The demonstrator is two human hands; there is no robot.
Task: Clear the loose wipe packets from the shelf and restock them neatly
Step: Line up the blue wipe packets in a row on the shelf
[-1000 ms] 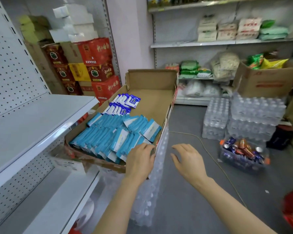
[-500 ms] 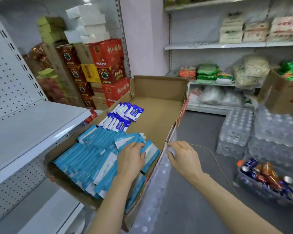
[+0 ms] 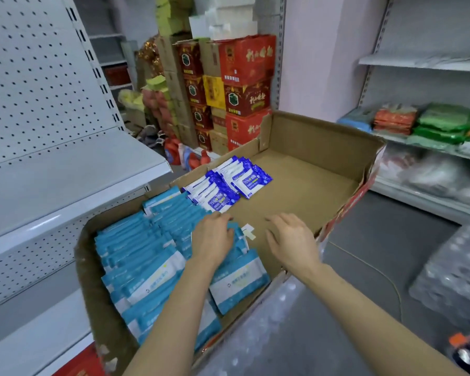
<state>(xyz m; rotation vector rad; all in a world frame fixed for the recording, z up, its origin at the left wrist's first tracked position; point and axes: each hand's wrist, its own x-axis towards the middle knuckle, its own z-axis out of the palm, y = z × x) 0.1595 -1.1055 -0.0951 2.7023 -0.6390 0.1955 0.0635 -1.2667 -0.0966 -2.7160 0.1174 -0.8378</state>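
Both hands now inside cardboard box (image 3: 304, 185): left hand (image 3: 212, 240) pressing flat on light-blue wipe packets (image 3: 147, 256), right hand (image 3: 291, 240) moved in off box edge, fingers relaxed, holding nothing, w/ dark-blue packets (image 3: 228, 183) farther back. Prob. gathering a stack for shelf (image 3: 52, 180), left.

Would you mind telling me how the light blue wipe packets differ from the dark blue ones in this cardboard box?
The light blue and white wipe packets fill the near left part of the brown cardboard box; the dark blue and white wipe packets sit farther back. The light blue ones are many, the dark blue ones few. The left hand rests on the light blue packets, not the dark blue. Both kinds are flat packets standing in overlapping rows.
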